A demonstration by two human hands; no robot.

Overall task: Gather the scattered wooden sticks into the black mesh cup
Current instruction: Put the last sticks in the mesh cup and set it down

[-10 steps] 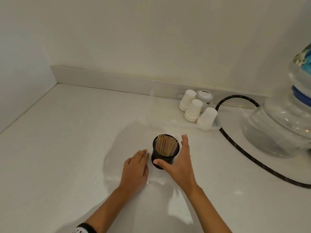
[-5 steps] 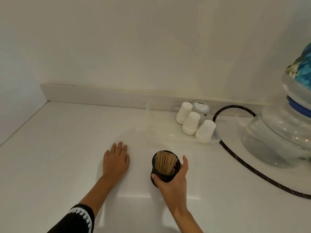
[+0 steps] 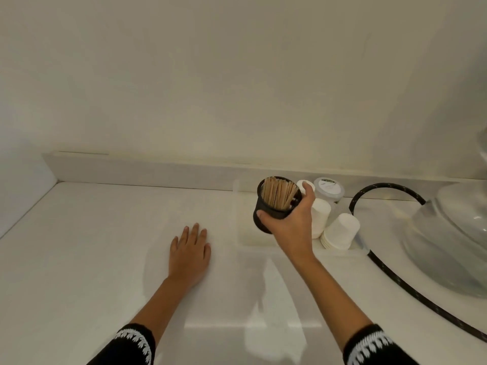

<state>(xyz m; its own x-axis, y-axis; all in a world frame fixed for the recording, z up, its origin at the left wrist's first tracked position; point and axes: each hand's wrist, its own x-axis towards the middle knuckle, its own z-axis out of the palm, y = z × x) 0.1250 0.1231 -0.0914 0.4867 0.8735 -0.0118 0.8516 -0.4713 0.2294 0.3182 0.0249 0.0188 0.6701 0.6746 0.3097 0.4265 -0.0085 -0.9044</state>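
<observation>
Right hand [image 3: 290, 219] is clamped round the black mesh cup [image 3: 274, 212], wooden sticks [image 3: 279, 192] packed inside, lifted above the clear tray [image 3: 250, 238]. White paper cups [image 3: 340, 231] sit just right of the cup; left hand [image 3: 189, 255] lies flat, fingers spread, on the bench [image 3: 79, 246] to its left.

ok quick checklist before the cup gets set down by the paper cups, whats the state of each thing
1. Grip: right hand wraps the black mesh cup - ok.
2. Wooden sticks all inside, none loose on the counter - ok.
3. Cup upright: tilted slightly - not ok.
4. Landing spot: clear tray bare left of the paper cups - ok.
5. Left hand flat on the counter, out of the way - ok.
6. Cup's height above the tray - cannot tell.
</observation>
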